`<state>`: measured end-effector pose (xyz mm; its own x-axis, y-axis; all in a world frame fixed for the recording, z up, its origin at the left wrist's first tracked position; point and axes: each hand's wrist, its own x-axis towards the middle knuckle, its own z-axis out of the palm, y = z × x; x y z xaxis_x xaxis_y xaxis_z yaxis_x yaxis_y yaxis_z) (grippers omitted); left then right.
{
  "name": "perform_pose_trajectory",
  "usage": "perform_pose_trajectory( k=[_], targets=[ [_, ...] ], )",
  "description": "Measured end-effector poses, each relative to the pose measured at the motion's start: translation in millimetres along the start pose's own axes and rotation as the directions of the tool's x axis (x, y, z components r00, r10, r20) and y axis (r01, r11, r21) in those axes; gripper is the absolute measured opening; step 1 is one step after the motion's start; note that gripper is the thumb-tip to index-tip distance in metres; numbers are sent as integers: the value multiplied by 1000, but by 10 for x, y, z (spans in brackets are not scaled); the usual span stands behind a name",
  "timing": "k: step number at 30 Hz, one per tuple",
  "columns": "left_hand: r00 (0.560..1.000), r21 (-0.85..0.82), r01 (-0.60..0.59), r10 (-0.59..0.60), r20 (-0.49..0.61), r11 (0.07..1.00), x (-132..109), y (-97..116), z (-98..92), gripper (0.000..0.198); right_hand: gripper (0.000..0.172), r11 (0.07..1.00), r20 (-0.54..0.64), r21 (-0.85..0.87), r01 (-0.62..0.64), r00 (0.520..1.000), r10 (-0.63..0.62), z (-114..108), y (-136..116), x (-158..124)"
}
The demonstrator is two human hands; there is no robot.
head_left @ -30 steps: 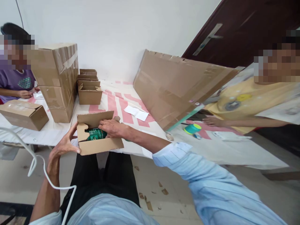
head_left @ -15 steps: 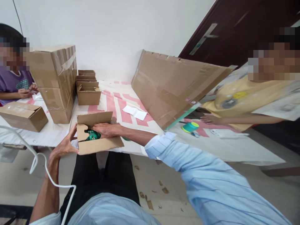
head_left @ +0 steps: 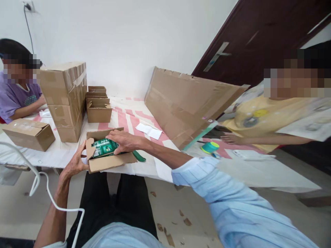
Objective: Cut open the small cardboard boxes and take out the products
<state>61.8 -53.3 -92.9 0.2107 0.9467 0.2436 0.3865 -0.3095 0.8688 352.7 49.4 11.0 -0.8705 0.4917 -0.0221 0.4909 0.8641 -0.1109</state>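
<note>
A small open cardboard box rests at the near edge of the white table. My left hand grips the box's left end, fingers curled round its side flap. My right hand lies across the top of the box with its fingers closed on a green packet that sits partly inside. A green object sticks out from under my right wrist, just right of the box.
Taped cartons are stacked at left, with small open boxes behind and a closed carton further left. A large flat cardboard sheet leans at right. Two other people sit at the table's ends. A tape roll lies nearby.
The green packet has come up and shows more of its face above the box rim. My right hand shifted from inside the box to its top edge. The camera tilted slightly.
</note>
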Motion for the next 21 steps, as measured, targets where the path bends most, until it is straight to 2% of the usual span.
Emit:
perform_pose_trajectory(
  k=[6,10,11,13,15,16,19,21],
  targets=[
    [1000,-79,-9,9,-1,997,174,-174,87,134,65,977,-208,-212,7,977,-52,-429,3,-278],
    [999,-39,34,-33,37,999,246,-174,-47,140,73,952,-377,-307,16,916,-138,-662,-3,-538],
    [999,-10,38,-38,6,999,240,-130,-119,133,72,949,-407,-315,18,901,-152,-701,-12,-599],
    [990,27,12,-8,-142,1000,212,45,-269,108,66,944,-443,-329,18,880,-172,-750,-60,-700],
    [953,5,-50,49,-299,999,188,329,-372,86,57,939,-455,-342,32,868,-196,-764,-158,-761],
    [951,-38,-74,59,-304,997,184,496,-390,82,53,937,-456,-344,51,864,-214,-763,-220,-776],
    [996,-239,-86,82,-27,967,201,946,-288,93,48,934,-455,-328,139,843,-286,-739,-399,-785],
    [987,-344,-93,131,90,934,213,1098,-126,102,46,939,-487,-295,177,817,-307,-699,-461,-789]
  ],
)
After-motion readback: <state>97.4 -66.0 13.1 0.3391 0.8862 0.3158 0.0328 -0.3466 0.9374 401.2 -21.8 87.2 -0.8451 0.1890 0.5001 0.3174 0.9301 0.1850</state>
